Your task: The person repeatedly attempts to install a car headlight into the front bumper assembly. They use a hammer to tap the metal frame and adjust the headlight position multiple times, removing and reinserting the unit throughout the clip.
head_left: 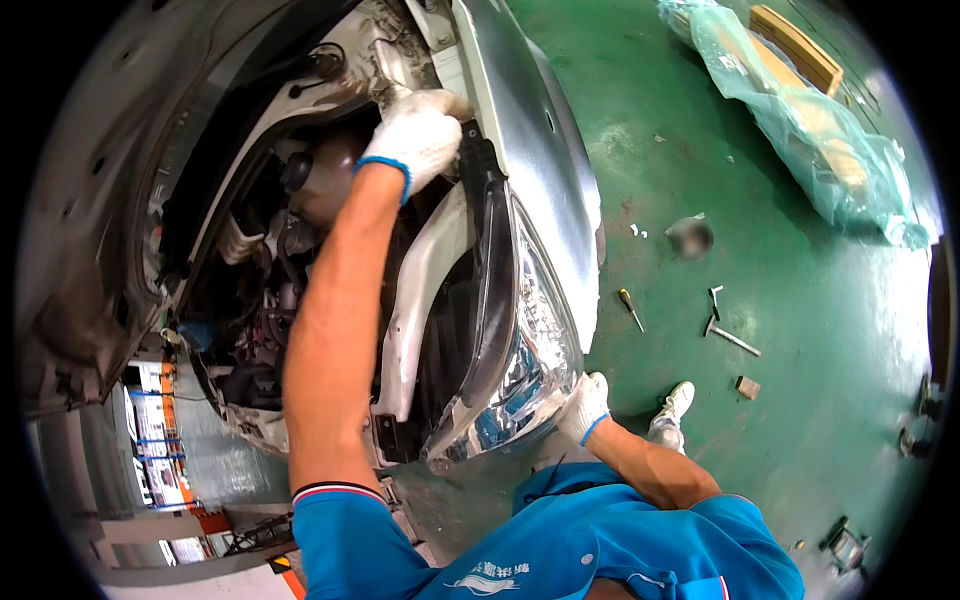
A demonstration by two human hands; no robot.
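A car headlight with a clear lens and chrome inside sits at the front corner of the car, beside the silver fender. My left hand, in a white glove with a blue cuff, is closed at the inner fender edge, by the rear end of the headlight's black housing. What its fingers hold is hidden. Lower down, my right hand, gloved the same way, grips the headlight's outer front corner; its fingertips are partly out of sight.
Left of my arm lies the engine bay under the raised hood. On the green floor are a screwdriver, a T-handle wrench, a small block and a round object. A plastic-wrapped part lies beyond.
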